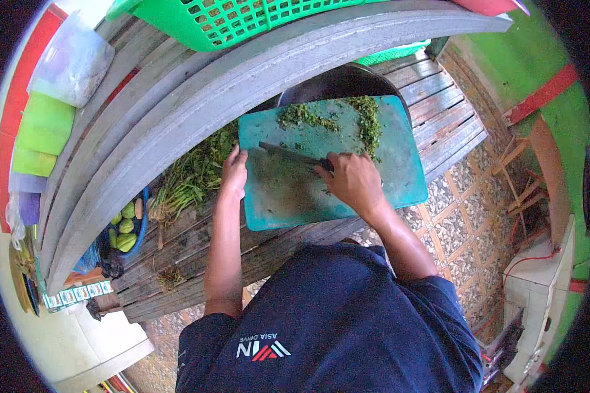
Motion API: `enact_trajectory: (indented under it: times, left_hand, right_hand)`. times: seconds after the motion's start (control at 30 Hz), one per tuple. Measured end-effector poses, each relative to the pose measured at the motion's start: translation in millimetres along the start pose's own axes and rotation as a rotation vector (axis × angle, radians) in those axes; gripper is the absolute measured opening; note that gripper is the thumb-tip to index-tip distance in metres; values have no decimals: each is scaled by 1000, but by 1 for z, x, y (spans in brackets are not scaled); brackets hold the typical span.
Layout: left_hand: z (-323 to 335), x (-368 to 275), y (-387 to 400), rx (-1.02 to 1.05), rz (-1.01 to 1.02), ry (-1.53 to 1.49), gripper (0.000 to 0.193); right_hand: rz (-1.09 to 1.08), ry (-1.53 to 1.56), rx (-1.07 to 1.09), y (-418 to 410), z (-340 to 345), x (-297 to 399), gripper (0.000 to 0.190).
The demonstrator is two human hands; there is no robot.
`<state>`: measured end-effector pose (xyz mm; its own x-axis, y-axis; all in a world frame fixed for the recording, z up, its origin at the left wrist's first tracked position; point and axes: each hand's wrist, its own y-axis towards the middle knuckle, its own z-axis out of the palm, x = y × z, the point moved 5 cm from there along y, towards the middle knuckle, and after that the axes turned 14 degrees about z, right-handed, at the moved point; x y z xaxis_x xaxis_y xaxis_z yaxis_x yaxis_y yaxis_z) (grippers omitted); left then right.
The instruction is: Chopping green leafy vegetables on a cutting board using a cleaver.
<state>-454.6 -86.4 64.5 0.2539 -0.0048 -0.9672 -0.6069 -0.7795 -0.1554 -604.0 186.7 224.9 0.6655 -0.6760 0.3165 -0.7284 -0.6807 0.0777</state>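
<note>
My left hand (pixel 234 172) grips the left edge of a green plastic cutting board (pixel 300 206). In my right hand (pixel 355 179) is the dark handle of a knife (pixel 295 156), its blade lying across the board and pointing left. Chopped green herbs (pixel 369 123) form a strip towards the board's far right. A smaller line of chopped greens (pixel 307 118) lies near the far edge, with scraps scattered around it. Beyond the far edge shows a large dark pot (pixel 344 81), partly hidden by the board. What the pot holds I cannot tell.
Bunches of leafy greens (pixel 196 172) lie on the wooden slatted bench (pixel 191 255), left of the board. A blue basin (pixel 144 221) holds several green chayotes (pixel 126 226). Above, a grey wooden shelf (pixel 216 78) carries a green plastic basket (pixel 236 24). Patterned tile floor (pixel 452 211) shows at right.
</note>
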Motion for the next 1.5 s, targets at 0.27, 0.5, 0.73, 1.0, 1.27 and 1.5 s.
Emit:
enact_trajectory:
  times: [0.27, 0.5, 0.73, 1.0, 1.27, 1.5]
  left_hand:
    - [0, 1, -1, -4, 8, -121, 55]
    - [-1, -11, -8, 36, 49, -131, 54]
    - [2, -12, -6, 52, 50, -110, 55]
    - [4, -12, -5, 56, 46, -86, 55]
    - [2, -7, -3, 37, 30, -73, 56]
    - [2, -5, -4, 36, 22, -52, 56]
  right_hand:
    - [81, -28, -145, 39, 1, -18, 40]
    - [150, -9, -154, 65, 5, -45, 39]
    - [251, -70, -177, 80, -1, -65, 38]
    - [237, -9, -222, 67, -34, -75, 41]
    - [-110, 64, 120, -10, -51, -79, 41]
    - [-105, -84, 172, 0, -32, -105, 40]
